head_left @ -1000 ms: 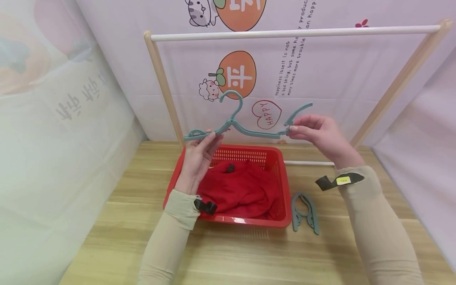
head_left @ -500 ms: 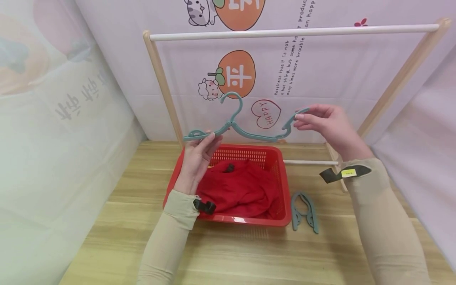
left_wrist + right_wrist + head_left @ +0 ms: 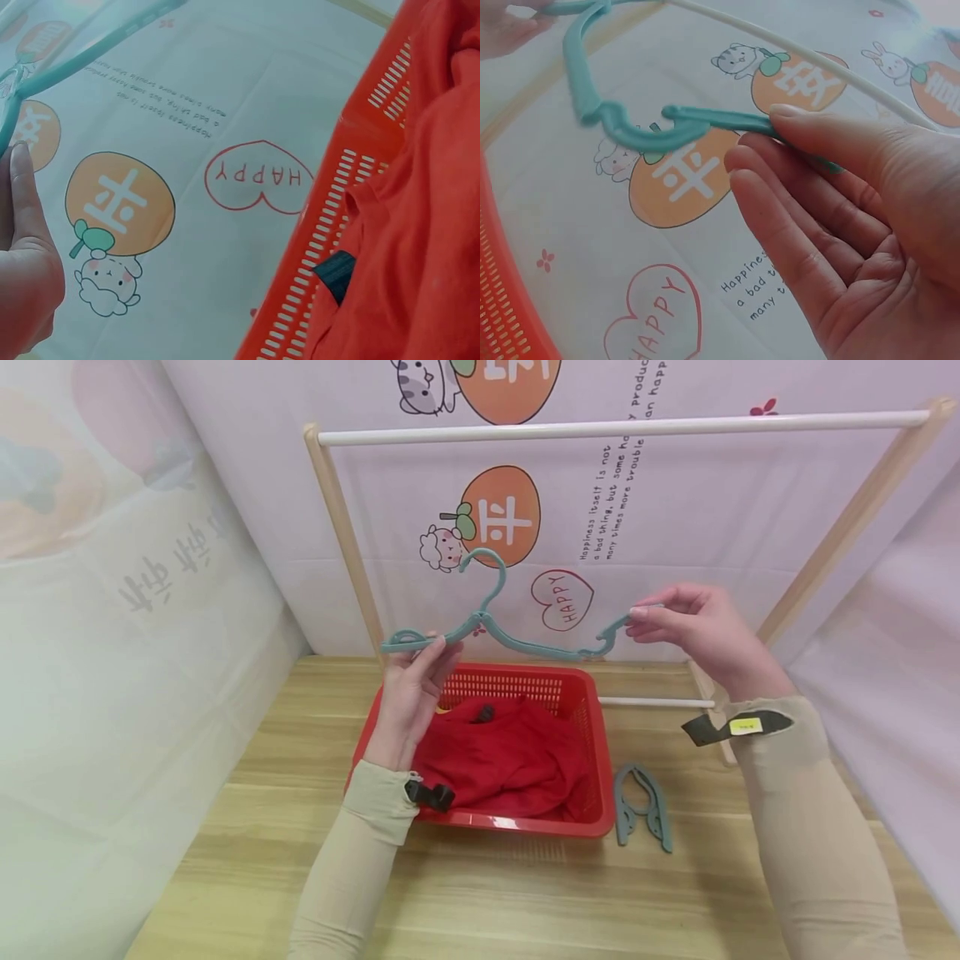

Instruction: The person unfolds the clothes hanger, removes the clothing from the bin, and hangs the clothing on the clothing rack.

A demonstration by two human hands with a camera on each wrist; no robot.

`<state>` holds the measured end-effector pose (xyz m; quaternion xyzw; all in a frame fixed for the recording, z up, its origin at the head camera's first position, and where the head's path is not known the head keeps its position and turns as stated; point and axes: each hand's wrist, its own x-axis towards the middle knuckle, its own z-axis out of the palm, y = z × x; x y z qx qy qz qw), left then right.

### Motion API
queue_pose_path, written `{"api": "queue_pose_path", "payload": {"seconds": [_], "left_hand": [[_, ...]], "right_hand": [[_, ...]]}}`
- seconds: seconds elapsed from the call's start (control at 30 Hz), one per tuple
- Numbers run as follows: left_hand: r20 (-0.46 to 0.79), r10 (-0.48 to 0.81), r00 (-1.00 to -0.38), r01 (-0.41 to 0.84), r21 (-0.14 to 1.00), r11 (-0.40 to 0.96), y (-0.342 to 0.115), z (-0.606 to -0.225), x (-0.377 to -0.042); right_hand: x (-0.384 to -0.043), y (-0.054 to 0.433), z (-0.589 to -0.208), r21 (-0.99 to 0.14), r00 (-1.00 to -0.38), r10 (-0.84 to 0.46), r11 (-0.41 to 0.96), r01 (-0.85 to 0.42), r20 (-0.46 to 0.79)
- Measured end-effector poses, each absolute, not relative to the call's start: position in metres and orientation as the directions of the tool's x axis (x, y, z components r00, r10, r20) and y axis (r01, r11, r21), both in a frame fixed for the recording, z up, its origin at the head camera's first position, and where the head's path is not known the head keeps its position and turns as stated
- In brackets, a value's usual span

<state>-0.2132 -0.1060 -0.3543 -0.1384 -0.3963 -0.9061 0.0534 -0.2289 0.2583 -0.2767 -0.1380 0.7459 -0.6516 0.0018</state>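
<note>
A blue-green folding hanger (image 3: 532,648) is held up above the back of the red basket, hook upward. My left hand (image 3: 411,697) grips its left arm, where the end piece is folded back in a loop. Between thumb and fingers, my right hand (image 3: 693,627) pinches the hinged end piece of the right arm, which slants up and outward. The right wrist view shows the thumb (image 3: 817,131) lying on that hanger piece (image 3: 720,118). In the left wrist view, only part of the left hand (image 3: 30,262) shows, at the left edge.
Red cloth (image 3: 510,760) with a dark tag fills the red basket (image 3: 517,824). A second, folded hanger (image 3: 643,810) lies on the wooden table (image 3: 480,902) right of it. Behind stands a rack with a white rail (image 3: 615,431) and wooden posts, before a printed backdrop.
My right hand has slid outward from the joint to the tip of the hanger's right end piece, then lowered it slightly. The left hand keeps its grip, shifting a little left with the hanger.
</note>
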Motion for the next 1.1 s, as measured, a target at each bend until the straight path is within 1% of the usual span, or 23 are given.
{"api": "queue_pose_path", "payload": {"seconds": [0.13,0.17,0.27,0.37,0.47,0.53,0.63,0.7,0.8,0.93,1.0,1.1], "left_hand": [[0.314,-0.021,-0.949,0.231,0.652,-0.722,-0.107,-0.352,-0.213],[0.32,-0.027,-0.947,0.237,0.639,-0.732,-0.108,-0.351,-0.212],[0.344,-0.037,-0.938,0.256,0.616,-0.745,-0.108,-0.35,-0.212],[0.359,-0.041,-0.933,0.266,0.605,-0.75,-0.108,-0.35,-0.211],[0.362,-0.041,-0.931,0.267,0.602,-0.752,-0.109,-0.35,-0.211],[0.362,-0.044,-0.931,0.27,0.603,-0.751,-0.109,-0.351,-0.211],[0.363,-0.055,-0.93,0.279,0.604,-0.747,-0.109,-0.351,-0.211],[0.363,-0.062,-0.93,0.283,0.599,-0.749,-0.108,-0.352,-0.211],[0.359,-0.065,-0.931,0.282,0.594,-0.754,-0.107,-0.354,-0.211],[0.355,-0.064,-0.933,0.281,0.603,-0.747,-0.107,-0.354,-0.21],[0.356,-0.061,-0.932,0.282,0.61,-0.74,-0.108,-0.354,-0.21],[0.355,-0.054,-0.933,0.277,0.615,-0.738,-0.109,-0.354,-0.211]], "right_hand": [[-0.228,0.263,-0.28,-0.979,-0.968,-0.197,0.098,-0.177,0.156],[-0.227,0.265,-0.281,-0.978,-0.971,-0.195,0.125,-0.168,0.142],[-0.223,0.268,-0.282,-0.955,-0.978,-0.187,0.261,-0.138,0.09],[-0.22,0.271,-0.284,-0.902,-0.979,-0.198,0.412,-0.125,0.045],[-0.218,0.273,-0.285,-0.871,-0.975,-0.221,0.47,-0.141,0.038],[-0.218,0.273,-0.285,-0.875,-0.973,-0.225,0.46,-0.151,0.05],[-0.217,0.27,-0.289,-0.903,-0.97,-0.222,0.388,-0.184,0.103],[-0.217,0.268,-0.294,-0.928,-0.966,-0.219,0.31,-0.204,0.139],[-0.217,0.263,-0.302,-0.966,-0.957,-0.214,0.124,-0.226,0.196],[-0.217,0.256,-0.315,-0.964,-0.941,-0.226,-0.137,-0.228,0.254],[-0.217,0.254,-0.32,-0.953,-0.934,-0.229,-0.195,-0.234,0.276],[-0.216,0.253,-0.326,-0.947,-0.931,-0.229,-0.218,-0.237,0.286]]}}
